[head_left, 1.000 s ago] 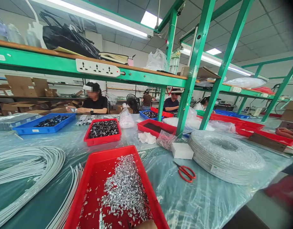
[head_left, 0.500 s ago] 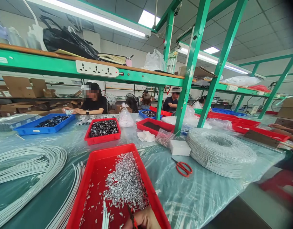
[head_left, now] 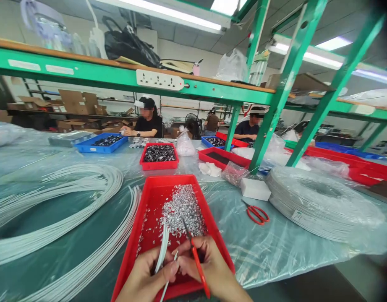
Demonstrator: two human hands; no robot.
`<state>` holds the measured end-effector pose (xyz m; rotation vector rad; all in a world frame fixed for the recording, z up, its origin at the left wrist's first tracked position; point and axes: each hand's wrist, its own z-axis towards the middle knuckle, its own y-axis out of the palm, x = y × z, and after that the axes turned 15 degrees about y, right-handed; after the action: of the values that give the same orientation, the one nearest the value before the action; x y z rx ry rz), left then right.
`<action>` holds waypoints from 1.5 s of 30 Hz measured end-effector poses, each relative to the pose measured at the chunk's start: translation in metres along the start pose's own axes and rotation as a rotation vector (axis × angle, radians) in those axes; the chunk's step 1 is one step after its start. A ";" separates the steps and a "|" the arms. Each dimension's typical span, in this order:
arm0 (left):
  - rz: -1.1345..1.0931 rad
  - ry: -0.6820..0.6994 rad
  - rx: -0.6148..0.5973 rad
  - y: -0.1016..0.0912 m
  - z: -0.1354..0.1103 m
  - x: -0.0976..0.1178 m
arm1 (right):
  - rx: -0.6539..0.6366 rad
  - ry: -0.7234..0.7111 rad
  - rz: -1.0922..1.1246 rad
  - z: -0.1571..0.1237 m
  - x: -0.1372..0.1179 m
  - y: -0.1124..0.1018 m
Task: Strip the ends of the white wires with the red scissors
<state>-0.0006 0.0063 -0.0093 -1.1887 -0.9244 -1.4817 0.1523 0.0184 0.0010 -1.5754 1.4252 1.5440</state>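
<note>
My left hand point(head_left: 151, 268) is closed around a bundle of white cables point(head_left: 163, 245) whose ends point up over the red tray point(head_left: 130, 256). A single white cable point(head_left: 165, 289) stands out from the bundle, its tip between my two hands' fingertips. In my right hand point(head_left: 209, 264) are red-handled scissors point(head_left: 198, 264), seen edge-on, their dark blades pointing up and away. The thumb and finger of that hand also pinch at the cable tip. Under the blades lies a heap of small silvery metal pieces point(head_left: 184, 207) in the tray.
Coiled white cables point(head_left: 95, 218) lie at left. On the right are more red-handled scissors point(head_left: 258, 214), a white box point(head_left: 255, 188) and a large wrapped cable coil point(head_left: 319, 205). Beyond stand a red tray of black parts point(head_left: 159, 167), a green post point(head_left: 275, 121) and co-workers.
The view has tilted down and turned left, bringing both hands into sight. My hands now meet at the tip of one cable; earlier only the right hand and the bundle's ends showed.
</note>
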 end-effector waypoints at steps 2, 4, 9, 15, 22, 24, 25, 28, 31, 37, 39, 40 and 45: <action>-0.009 0.010 -0.062 0.001 0.001 0.004 | -0.012 0.011 0.045 0.000 -0.008 0.005; -0.031 0.053 -0.060 0.001 0.000 0.007 | -0.017 0.029 0.085 0.001 -0.011 0.012; -0.267 0.082 0.031 0.001 -0.003 0.009 | -0.184 0.178 0.189 0.004 -0.001 0.023; -0.374 0.013 -0.103 -0.004 -0.001 0.012 | -0.205 0.118 0.127 0.002 -0.007 0.021; -0.372 -0.056 -0.201 -0.005 -0.003 0.011 | -0.095 -0.038 0.021 0.007 -0.005 0.013; -0.356 -0.067 -0.147 -0.005 -0.003 0.010 | -0.058 -0.043 0.015 0.010 -0.001 0.009; -0.348 -0.073 -0.114 -0.005 -0.004 0.010 | -0.029 -0.050 0.000 0.012 0.000 0.007; -0.323 -0.091 -0.042 -0.004 -0.004 0.008 | 0.096 -0.102 -0.093 0.014 -0.008 -0.002; -0.294 -0.093 -0.021 -0.002 -0.003 0.008 | 0.219 -0.181 -0.209 0.015 -0.022 -0.012; -0.094 0.079 -0.110 0.004 -0.008 0.021 | 0.205 -0.193 -0.377 0.009 -0.032 -0.019; 0.058 0.104 -0.166 0.007 -0.013 0.027 | 0.181 -0.194 -0.397 0.002 -0.032 -0.018; 0.138 0.109 -0.180 0.008 -0.015 0.030 | 0.168 -0.192 -0.405 -0.001 -0.032 -0.017; 0.161 0.070 -0.139 0.002 -0.016 0.036 | 0.067 -0.199 -0.478 -0.024 -0.038 -0.026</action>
<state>-0.0032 -0.0172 0.0219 -1.2728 -0.6715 -1.4659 0.1932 0.0174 0.0342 -1.5320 0.8981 1.3068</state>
